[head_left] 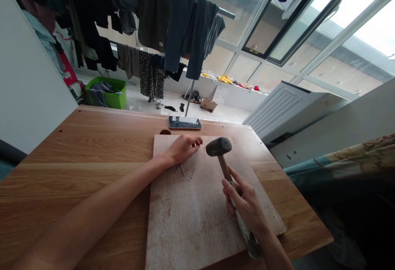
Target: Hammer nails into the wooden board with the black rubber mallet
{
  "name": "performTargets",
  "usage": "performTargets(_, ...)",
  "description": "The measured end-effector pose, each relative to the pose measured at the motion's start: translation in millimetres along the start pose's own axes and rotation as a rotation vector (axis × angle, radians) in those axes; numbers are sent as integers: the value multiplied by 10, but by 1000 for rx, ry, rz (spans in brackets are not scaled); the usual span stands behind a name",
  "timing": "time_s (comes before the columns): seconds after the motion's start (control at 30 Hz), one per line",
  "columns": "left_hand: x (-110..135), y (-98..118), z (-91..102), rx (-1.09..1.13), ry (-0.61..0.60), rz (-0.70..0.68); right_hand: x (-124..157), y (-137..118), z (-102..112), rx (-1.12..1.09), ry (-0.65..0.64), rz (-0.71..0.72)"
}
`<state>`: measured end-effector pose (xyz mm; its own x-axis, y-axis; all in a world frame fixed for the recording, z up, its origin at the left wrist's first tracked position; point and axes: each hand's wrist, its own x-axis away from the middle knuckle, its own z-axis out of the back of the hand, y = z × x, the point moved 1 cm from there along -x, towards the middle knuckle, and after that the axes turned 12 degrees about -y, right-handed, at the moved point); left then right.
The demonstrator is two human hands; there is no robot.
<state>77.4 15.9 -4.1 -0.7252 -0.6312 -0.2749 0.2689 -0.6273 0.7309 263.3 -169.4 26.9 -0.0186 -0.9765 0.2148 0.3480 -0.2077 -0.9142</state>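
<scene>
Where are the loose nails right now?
The loose nails lie on the wooden board, just beside the left hand and left of the hammer.

Right hand [245, 204] around hammer [226, 167]; left hand [182, 148] on board [197, 212]

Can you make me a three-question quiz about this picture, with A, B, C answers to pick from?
1. Where does the dark flat phone lie?
A. on the pale wooden board
B. at the far edge of the brown wooden table
C. in the green bin

2. What colour is the plastic laundry bin on the floor?
A. green
B. red
C. white

3. What is the right hand doing?
A. lying flat and open
B. gripping the handle of the dark-headed wooden hammer
C. holding the phone

Answers: 1 B, it sits beyond the pale wooden board. 2 A, its walls are bright green. 3 B, its fingers wrap the handle, while the left hand rests on the board near loose thin metal nails.
</scene>
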Motion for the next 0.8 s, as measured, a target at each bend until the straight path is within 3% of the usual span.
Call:
performTargets(0.2, -8, 38, 9, -3, 27, 42, -170, -166, -119, 163, 29, 97)
performTargets(0.3, -9, 51, 17, -19, 35, 38, -220, -199, -156, 217, 2, 77)
performTargets(0.6, -19, -4, 26, 70, 6, 74, -206, -155, -183, 108, -20, 52)
performTargets(0.7, 10, 77, 184, -29, -111, 109, -132, -133, -159, 41, 28, 30)
performTargets(0.8, 70, 299, 342, -211, -426, 29, -55, -84, -112, -1, 66, 3)
